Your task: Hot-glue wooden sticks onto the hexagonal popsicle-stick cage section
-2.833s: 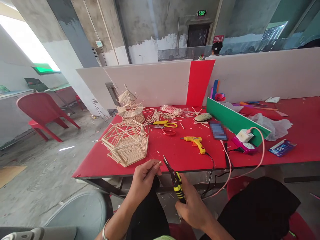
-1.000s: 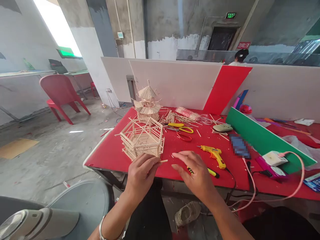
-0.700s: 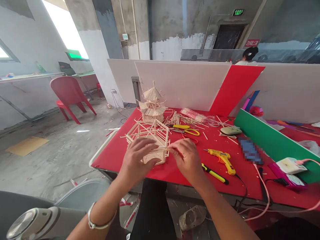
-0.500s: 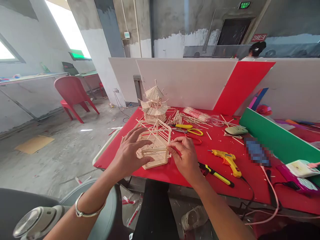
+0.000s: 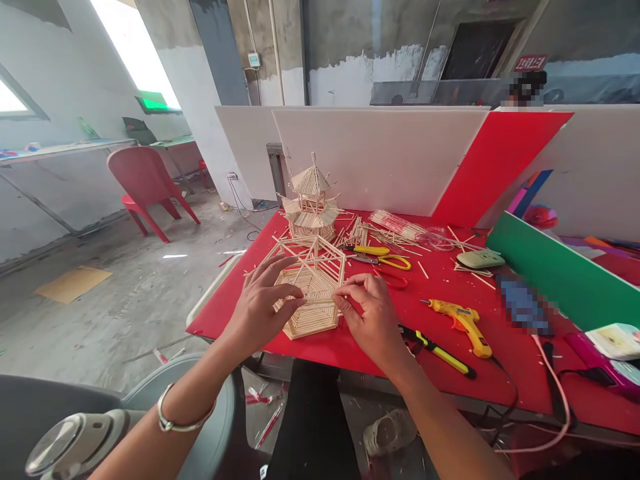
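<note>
A hexagonal frame of thin wooden sticks with a slatted floor rests at the near edge of the red table. Across its front side runs a thin wooden stick, level and above the floor. My left hand pinches the stick's left part between thumb and forefinger, the other fingers loosely raised over the frame. At the right corner, the thumb and fingertips of my right hand close on its other end. My fingers hide both stick ends. Just behind stands a tiered stick pagoda.
Right of my hands lie a yellow glue gun, a black-and-yellow utility knife and yellow-handled scissors. Loose sticks and a bagged bundle lie behind. A green board stands at right; white panels border the back.
My left thumb and forefinger have closed together on the stick. The right hand keeps its pinch at the corner. The camera view has shifted slightly.
</note>
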Demonstrator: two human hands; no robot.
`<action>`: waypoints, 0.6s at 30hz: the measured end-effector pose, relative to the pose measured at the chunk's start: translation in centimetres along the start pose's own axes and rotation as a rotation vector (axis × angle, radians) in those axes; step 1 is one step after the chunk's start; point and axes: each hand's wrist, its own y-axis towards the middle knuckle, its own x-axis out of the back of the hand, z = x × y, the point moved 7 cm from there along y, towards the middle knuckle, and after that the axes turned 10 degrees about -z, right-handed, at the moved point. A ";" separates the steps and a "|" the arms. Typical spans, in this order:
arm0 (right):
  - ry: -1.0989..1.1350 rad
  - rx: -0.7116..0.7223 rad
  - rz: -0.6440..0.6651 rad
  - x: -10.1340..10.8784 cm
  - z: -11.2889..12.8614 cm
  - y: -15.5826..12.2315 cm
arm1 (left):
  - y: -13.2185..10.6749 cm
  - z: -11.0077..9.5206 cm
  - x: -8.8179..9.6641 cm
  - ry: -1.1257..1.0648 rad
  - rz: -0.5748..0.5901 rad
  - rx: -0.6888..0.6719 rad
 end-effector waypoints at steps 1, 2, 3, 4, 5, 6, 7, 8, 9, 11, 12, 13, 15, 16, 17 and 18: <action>0.000 -0.004 -0.002 0.0 0.0 0.0 | 0.0 0.0 0.0 0.000 -0.004 0.001; 0.002 -0.007 -0.002 -0.1 0.0 -0.1 | -0.1 0.0 0.0 -0.001 -0.009 0.004; 0.004 -0.009 -0.002 -0.1 -0.1 -0.1 | -0.2 0.1 0.0 -0.002 -0.012 0.007; 0.007 -0.011 0.000 -0.1 -0.1 -0.1 | -0.2 0.1 0.0 -0.004 -0.013 0.009; 0.009 -0.011 0.002 -0.1 -0.1 -0.2 | -0.3 0.1 0.0 -0.007 -0.016 0.010; 0.010 -0.010 0.005 -0.2 0.0 -0.2 | -0.4 0.2 -0.1 -0.010 -0.016 0.009; 0.011 -0.009 0.005 -0.1 0.0 -0.2 | -0.4 0.2 -0.1 -0.012 -0.016 0.007; 0.011 -0.007 0.005 -0.1 0.0 -0.2 | -0.5 0.2 -0.1 -0.012 -0.020 0.005; 0.012 -0.005 0.006 -0.1 0.1 -0.1 | -0.5 0.2 -0.1 -0.014 -0.027 0.003; 0.016 0.000 0.007 -0.1 0.2 -0.1 | -0.4 0.3 -0.1 -0.018 -0.032 0.002; 0.018 0.002 0.010 -0.1 0.2 -0.1 | -0.4 0.2 -0.1 -0.021 -0.029 0.002; 0.020 0.002 0.012 -0.2 0.2 -0.1 | -0.4 0.2 -0.1 -0.025 -0.027 0.002; 0.026 0.003 0.015 -0.3 0.1 -0.1 | -0.4 0.2 0.0 -0.030 -0.021 0.004; 0.029 0.004 0.014 -0.4 0.1 -0.1 | -0.4 0.2 0.0 -0.031 -0.021 0.005; 0.031 0.007 0.010 -0.4 0.0 -0.1 | -0.4 0.2 0.0 -0.032 -0.019 0.006; 0.034 0.011 0.005 -0.4 0.1 -0.1 | -0.4 0.2 0.0 -0.032 -0.017 0.007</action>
